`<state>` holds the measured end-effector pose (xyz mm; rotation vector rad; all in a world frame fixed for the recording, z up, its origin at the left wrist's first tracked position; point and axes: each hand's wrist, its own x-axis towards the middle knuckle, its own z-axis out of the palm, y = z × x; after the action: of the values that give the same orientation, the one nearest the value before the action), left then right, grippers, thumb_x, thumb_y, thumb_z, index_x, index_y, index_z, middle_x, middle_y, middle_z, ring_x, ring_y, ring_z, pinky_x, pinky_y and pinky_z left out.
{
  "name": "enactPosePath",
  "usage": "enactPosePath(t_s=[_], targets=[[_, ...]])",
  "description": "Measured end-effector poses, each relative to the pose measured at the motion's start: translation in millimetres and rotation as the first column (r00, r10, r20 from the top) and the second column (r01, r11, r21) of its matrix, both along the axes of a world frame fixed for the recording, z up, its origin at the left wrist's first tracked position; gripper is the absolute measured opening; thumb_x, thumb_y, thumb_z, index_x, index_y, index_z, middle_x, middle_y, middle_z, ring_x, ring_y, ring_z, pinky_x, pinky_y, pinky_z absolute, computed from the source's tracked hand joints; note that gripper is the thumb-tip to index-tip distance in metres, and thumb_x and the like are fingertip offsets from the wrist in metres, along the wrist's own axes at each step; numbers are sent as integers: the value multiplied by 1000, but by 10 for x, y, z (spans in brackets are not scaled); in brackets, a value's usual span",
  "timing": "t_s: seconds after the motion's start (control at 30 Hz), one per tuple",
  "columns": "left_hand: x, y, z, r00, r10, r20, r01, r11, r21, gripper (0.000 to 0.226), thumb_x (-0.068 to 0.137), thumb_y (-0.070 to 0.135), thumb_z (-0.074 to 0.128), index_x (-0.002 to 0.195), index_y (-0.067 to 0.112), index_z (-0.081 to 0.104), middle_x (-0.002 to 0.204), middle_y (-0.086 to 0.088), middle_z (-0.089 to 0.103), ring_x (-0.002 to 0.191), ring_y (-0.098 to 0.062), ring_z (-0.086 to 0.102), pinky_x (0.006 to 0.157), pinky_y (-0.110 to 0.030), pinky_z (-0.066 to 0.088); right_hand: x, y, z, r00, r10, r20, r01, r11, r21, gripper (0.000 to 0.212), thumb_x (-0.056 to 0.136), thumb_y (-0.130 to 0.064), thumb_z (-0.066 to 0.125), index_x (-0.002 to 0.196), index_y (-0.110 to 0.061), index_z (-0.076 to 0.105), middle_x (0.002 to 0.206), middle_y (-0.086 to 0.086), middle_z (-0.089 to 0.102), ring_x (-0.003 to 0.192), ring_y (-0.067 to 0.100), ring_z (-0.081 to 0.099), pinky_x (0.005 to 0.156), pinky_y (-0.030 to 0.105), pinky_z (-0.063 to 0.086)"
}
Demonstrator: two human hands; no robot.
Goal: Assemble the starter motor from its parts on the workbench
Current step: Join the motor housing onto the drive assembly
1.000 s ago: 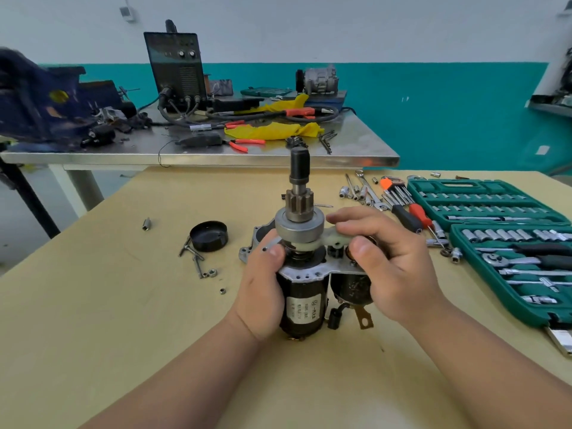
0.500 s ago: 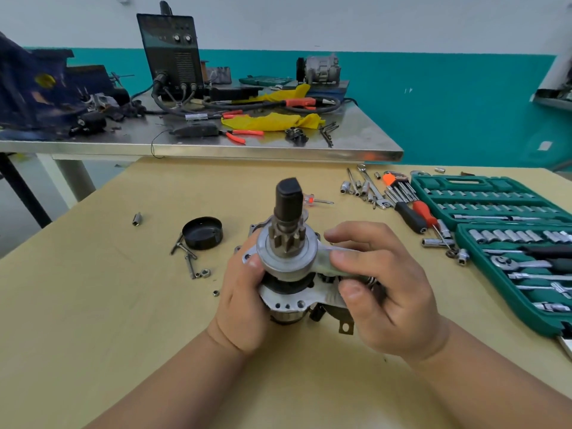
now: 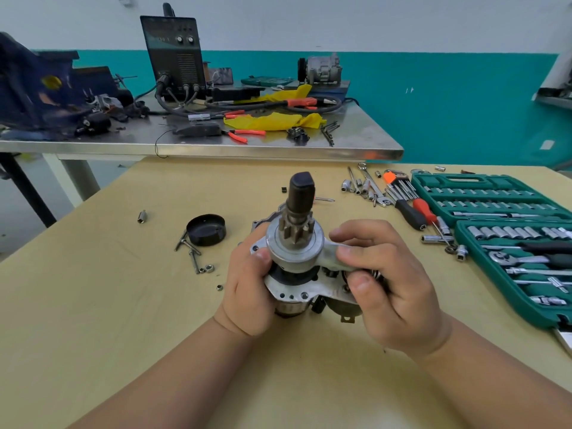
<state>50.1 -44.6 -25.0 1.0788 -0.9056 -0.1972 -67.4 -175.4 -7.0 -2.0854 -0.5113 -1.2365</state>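
Observation:
The starter motor [image 3: 294, 249] stands on the wooden workbench [image 3: 93, 305], its pinion gear and dark shaft end pointing up toward me. My left hand [image 3: 247, 289] grips its left side, thumb against the silver drive collar. My right hand [image 3: 387, 280] pinches the light metal fork lever [image 3: 332, 255] that reaches from the collar to the solenoid side; the solenoid is mostly hidden under this hand. A black round cap [image 3: 205, 229], long bolts [image 3: 190, 252] and small nuts [image 3: 209, 268] lie to the left. An aluminium housing part [image 3: 266, 219] shows behind the motor.
An open green socket set [image 3: 507, 230] fills the right side, with screwdrivers [image 3: 414, 210], hex keys and loose sockets [image 3: 359, 185] beside it. A loose socket [image 3: 141, 216] lies far left. Behind stands a steel table [image 3: 216, 147] with a welder, pliers and yellow cloth.
The motor has tilted from upright toward me, so I now look onto its pinion end. Both hands kept their hold and shifted slightly with it.

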Motion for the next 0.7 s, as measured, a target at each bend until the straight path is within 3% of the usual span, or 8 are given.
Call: enactPosePath(t_s=[0.17, 0.4, 0.5, 0.63, 0.7], targets=[[5, -15, 16, 998, -64, -28, 63, 998, -7, 41, 79, 32, 37, 87, 33, 77, 87, 11, 73, 85, -4, 65, 76, -20, 52, 12, -16, 5, 1000, -5, 3, 5, 1000, 13, 21, 100, -23, 40, 104, -7, 54, 114, 17, 53, 101, 16, 59, 85, 28, 48], [18, -42, 40, 995, -67, -71, 63, 996, -59, 39, 77, 31, 37, 84, 31, 76, 81, 10, 71, 79, -3, 63, 70, -18, 50, 86, -18, 38, 998, -54, 16, 54, 998, 10, 18, 88, -7, 45, 103, -7, 55, 110, 17, 54, 99, 16, 59, 85, 30, 49], [46, -65, 56, 986, -63, -156, 64, 998, 3, 34, 73, 38, 41, 77, 27, 73, 82, 1, 68, 81, -14, 59, 72, -28, 47, 129, -28, 65, 996, -89, 2, 89, 996, 20, 19, 88, -7, 44, 102, -8, 58, 109, 14, 55, 104, 16, 57, 89, 26, 46], [71, -127, 126, 956, -13, -292, 51, 991, 122, 37, 77, 37, 38, 70, 26, 73, 82, -9, 68, 81, -22, 60, 73, -34, 48, 173, -75, 97, 983, -143, -117, 149, 988, 50, 24, 89, -15, 43, 108, -14, 57, 114, 0, 56, 111, 6, 54, 95, 18, 42], [71, -144, 151, 944, 17, -328, 35, 988, 151, 39, 77, 35, 36, 71, 25, 73, 86, -14, 67, 82, -24, 61, 73, -36, 49, 189, -125, 131, 969, -44, -241, 80, 986, 145, 25, 90, -25, 42, 110, -19, 55, 114, -5, 59, 107, 4, 55, 93, 15, 42]])
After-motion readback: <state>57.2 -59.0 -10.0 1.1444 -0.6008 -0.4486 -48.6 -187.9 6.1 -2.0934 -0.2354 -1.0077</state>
